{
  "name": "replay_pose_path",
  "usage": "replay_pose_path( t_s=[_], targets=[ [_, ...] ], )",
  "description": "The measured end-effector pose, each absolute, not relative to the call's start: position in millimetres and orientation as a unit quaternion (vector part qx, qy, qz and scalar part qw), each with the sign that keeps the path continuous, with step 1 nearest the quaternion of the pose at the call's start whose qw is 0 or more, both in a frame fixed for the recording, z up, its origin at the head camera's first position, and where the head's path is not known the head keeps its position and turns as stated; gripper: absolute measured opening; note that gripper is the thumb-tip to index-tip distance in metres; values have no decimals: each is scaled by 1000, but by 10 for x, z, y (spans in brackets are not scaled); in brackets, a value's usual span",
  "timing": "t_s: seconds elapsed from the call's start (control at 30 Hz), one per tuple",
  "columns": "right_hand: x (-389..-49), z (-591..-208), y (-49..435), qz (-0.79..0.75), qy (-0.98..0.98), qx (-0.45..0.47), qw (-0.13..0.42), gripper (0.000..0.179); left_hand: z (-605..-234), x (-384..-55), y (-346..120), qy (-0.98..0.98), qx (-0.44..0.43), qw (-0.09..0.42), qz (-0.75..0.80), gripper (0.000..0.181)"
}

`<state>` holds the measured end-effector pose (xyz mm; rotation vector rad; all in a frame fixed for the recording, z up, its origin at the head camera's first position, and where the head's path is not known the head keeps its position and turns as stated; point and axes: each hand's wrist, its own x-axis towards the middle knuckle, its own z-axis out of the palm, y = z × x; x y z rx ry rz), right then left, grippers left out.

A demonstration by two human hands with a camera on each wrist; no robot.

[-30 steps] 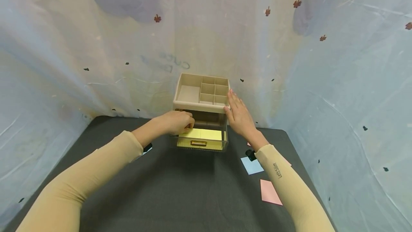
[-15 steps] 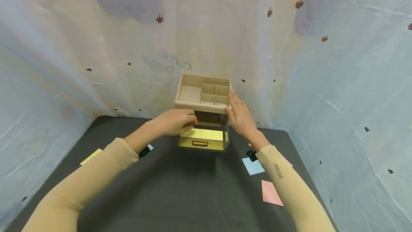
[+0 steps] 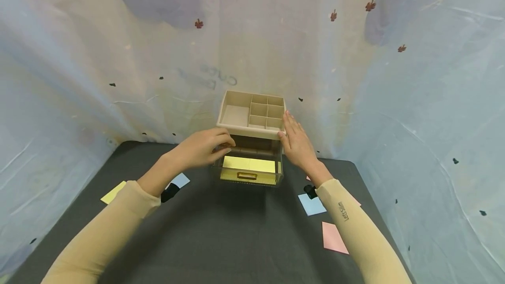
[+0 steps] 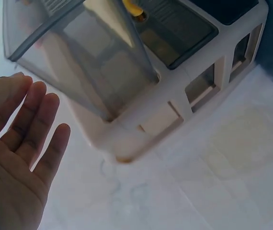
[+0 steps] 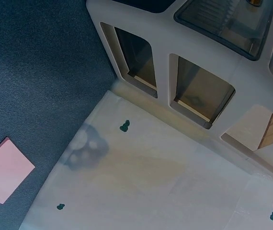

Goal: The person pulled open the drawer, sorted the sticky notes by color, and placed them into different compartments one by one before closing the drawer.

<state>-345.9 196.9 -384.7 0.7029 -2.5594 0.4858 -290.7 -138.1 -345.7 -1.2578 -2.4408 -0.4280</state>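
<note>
A beige desktop organizer [image 3: 251, 113] stands at the back of the table, its top tray divided into compartments. Its clear upper drawer [image 3: 247, 175] is pulled out, and yellow sticky note pads [image 3: 249, 164] lie inside. My left hand [image 3: 201, 147] hovers at the drawer's left edge, holding nothing. In the left wrist view its loosely bent fingers [image 4: 48, 122] are beside the clear drawer wall [image 4: 88, 62]. My right hand [image 3: 298, 144] rests against the organizer's right side with straight fingers. Only a bit of that hand shows in the right wrist view, where the organizer's side openings [image 5: 203, 91] appear.
On the dark table [image 3: 221, 240], a yellow pad [image 3: 113, 192] and a blue pad [image 3: 180, 180] lie left. At right are another blue pad [image 3: 312, 205] and a pink pad [image 3: 335, 237]. A patterned sheet [image 3: 252, 47] hangs behind and at both sides.
My left hand has come up out of the drawer and moved left, its fingers loosening. The yellow pads stay in the drawer. My right hand keeps its place on the organizer's side.
</note>
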Motion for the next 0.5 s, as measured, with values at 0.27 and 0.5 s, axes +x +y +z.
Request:
replay_pose_path(
  t_s=[0.27,0.5],
  targets=[
    [-3449,-3843,1966,178,-927,252,214,68,-3449,-2809,-1614,-876,-392,177,-218,19],
    [-3476,-3869,1979,173,-926,253,220,68,-3491,-2729,-1842,-881,-340,179,-277,22]
  ],
)
